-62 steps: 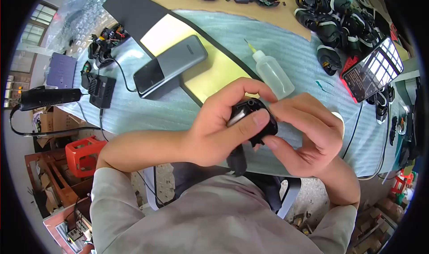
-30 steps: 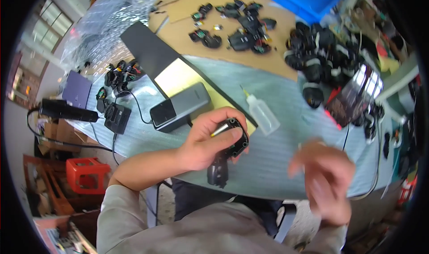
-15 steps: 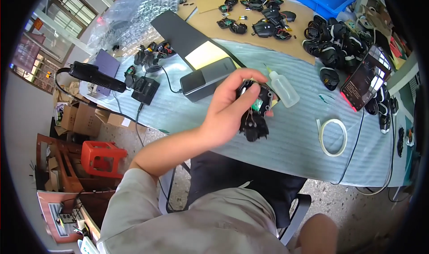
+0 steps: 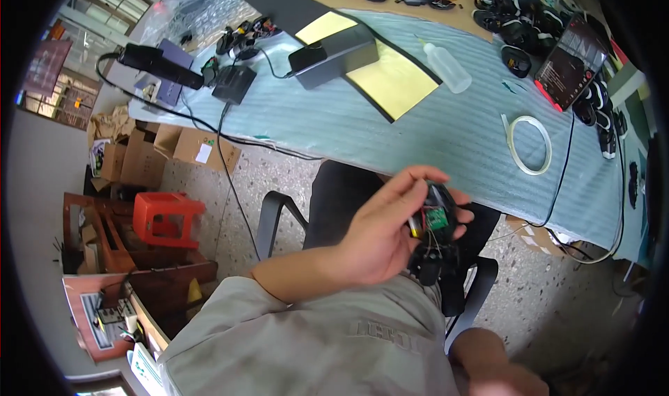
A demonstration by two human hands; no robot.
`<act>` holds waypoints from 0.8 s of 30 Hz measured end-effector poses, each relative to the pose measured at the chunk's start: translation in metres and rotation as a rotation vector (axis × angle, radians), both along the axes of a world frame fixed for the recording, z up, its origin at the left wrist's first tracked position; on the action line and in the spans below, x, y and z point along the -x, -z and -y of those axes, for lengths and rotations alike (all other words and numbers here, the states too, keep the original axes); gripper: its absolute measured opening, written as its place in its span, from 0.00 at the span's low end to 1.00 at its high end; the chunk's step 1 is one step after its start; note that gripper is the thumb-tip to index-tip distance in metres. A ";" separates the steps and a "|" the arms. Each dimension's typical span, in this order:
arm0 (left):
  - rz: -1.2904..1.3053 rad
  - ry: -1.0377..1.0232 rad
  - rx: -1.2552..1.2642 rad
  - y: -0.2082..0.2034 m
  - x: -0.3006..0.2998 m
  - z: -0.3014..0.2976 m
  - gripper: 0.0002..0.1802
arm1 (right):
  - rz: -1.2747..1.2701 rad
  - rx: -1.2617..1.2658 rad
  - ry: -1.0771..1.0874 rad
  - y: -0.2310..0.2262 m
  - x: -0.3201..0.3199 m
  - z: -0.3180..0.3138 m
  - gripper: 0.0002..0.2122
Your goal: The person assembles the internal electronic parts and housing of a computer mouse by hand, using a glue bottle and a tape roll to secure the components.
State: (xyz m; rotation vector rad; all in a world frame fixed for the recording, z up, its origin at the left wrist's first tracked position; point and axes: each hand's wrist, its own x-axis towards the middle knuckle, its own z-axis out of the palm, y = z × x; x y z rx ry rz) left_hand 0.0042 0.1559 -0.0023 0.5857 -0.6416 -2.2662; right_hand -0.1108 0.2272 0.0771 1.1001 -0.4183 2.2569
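Observation:
My left hand (image 4: 390,222) is closed around an opened black plastic device (image 4: 439,190), held above my lap just off the table's near edge. Inside the casing shows a green circuit board (image 4: 437,218), with thin wires and a small silver-and-yellow part (image 4: 415,226) beside my palm. A second black piece (image 4: 428,263) hangs below the board, seemingly joined by the wires. At the lower right, past my knee, is a skin-coloured blur (image 4: 512,381) that seems to be my right hand; its fingers cannot be made out.
On the blue-green covered table (image 4: 334,127) lie a black power bank (image 4: 334,58), yellow sheets on a black strip (image 4: 394,82), a squeeze bottle (image 4: 448,68) and a white tape coil (image 4: 529,145). Beyond are more black devices (image 4: 519,26) and a phone-like screen (image 4: 571,65). Chair arms (image 4: 275,218) flank me.
My left hand has come back from over the table toward my lap, carrying the device, whose board now faces up more. The view has shifted downward. A blurred shape has appeared at lower right.

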 end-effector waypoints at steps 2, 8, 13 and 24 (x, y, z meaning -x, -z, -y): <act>-0.070 0.039 -0.009 0.008 -0.004 -0.009 0.19 | -0.134 -0.106 -0.146 0.046 0.023 -0.038 0.21; -0.217 0.007 0.273 0.023 -0.005 -0.023 0.18 | -0.387 -1.398 -0.188 0.111 0.002 -0.041 0.47; -0.151 0.165 0.630 0.014 -0.020 -0.003 0.31 | -0.264 -1.294 -0.351 0.109 -0.006 -0.027 0.41; -0.071 0.029 0.541 0.055 -0.020 0.001 0.32 | -0.258 -1.404 -0.347 0.104 0.003 -0.003 0.27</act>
